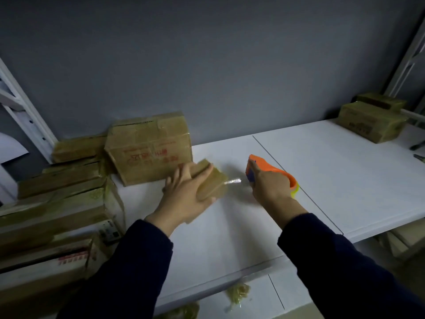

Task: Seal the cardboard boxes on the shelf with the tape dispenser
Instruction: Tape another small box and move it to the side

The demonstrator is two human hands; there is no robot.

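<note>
While the small cardboard box point(212, 184) is lifted just off the white shelf point(333, 180), near its middle, the left hand point(184, 195) clasps it from the near side, fingers curled round its edges, and a thin glossy strand of clear tape point(233, 181) runs from its right end to the tape dispenser point(269, 166). The right hand point(271, 186) is wrapped firmly round the dispenser's orange plastic body, whose rounded hood covers a yellow-green roll. The strand looks narrow and twisted rather than flat, so it may crease, stick to itself or tear short of the seam if it is pulled at an angle. Held in the air by one hand, the light box could also turn in the grip and lay the tape crooked. The box is matt brown board, already shiny with film in places and blurred at its edges. Behind it a larger printed box point(149, 148) with dented, taped flaps leans near the grey wall point(207, 65). Flat cartons point(64, 203) are stacked at the left, and two more boxes point(370, 122) sit well apart at the far right. Crumpled tape scraps point(238, 293) lie on the board below.
</note>
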